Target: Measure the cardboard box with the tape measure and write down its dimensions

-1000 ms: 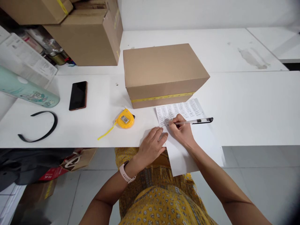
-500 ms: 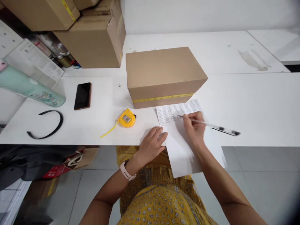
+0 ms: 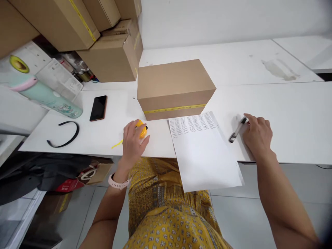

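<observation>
My left hand (image 3: 134,141) is curled over a yellow tape measure (image 3: 142,132) on the table, fingers on its left and top, thumb along its near right side. A short length of yellow tape sticks out to the left, partly under the hand. At the right, my right hand (image 3: 258,135) rests on the table with its fingers bent at one end of a clear pen (image 3: 236,132) with black ends. My thumb is mostly hidden there. Between the hands lies a white sheet of paper (image 3: 207,157), with rows of handwriting at its top and its lower part overhanging the table edge.
A closed cardboard box (image 3: 176,81) with yellow tape stands behind the paper. To the left are a phone (image 3: 98,108), a black headband (image 3: 70,138) and a mint-green bottle (image 3: 55,98). Stacked cartons (image 3: 109,58) fill the back left of the white table (image 3: 285,121).
My left hand has left the paper's edge and moved left onto the tape measure. My right hand has stopped writing and moved right with the pen, which now lies low beside the paper.
</observation>
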A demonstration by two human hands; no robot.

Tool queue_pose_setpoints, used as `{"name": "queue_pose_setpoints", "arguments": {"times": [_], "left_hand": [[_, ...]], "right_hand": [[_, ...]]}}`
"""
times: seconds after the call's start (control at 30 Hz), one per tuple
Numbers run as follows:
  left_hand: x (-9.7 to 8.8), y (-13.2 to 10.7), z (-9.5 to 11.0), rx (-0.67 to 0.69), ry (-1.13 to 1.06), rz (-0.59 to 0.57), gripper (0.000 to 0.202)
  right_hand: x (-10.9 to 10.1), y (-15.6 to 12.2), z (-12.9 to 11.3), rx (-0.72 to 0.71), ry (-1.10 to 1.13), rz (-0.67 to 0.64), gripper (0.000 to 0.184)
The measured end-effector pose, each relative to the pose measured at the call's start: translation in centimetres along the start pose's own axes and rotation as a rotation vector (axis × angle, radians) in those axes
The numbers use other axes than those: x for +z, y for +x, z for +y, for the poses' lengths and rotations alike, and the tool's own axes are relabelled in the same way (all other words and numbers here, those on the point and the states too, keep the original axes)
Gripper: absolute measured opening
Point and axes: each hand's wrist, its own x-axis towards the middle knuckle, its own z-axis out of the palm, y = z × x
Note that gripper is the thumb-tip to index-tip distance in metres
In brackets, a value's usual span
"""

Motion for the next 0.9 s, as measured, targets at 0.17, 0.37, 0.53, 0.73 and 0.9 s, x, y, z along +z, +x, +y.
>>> {"name": "queue_pose_setpoints", "arguments": {"times": [0.17, 0.37, 0.53, 0.73, 0.9], "left_hand": [[1.4, 0.5, -3.1, -0.224, 0.000, -0.123, 0.061], [-0.9, -1.7, 3.4, -0.286, -0.592, -0.301, 0.047], [-3.1, -3.4, 9.7, -0.175, -0.917, -0.731, 0.063], [-4.2, -2.7, 8.6, -0.199, -0.942, -0.799, 0.060], [-7.3, 2.4, 3.4, -0.278, -0.959, -0.595, 0.054]], "right_hand": [[-0.5, -0.3, -0.7, 0.025, 0.153, 0.202, 0.048], [-4.4, -5.8, -8.7, 0.042, 0.557, 0.278, 0.025], [-6.9, -11.3, -16.4, -0.144, 1.083, -0.821, 0.039], [-7.6, -11.2, -18.2, -0.187, 1.157, -0.975, 0.034], [-9.0, -3.9, -16.8, -0.002, 1.209, -0.547, 0.031]]}}
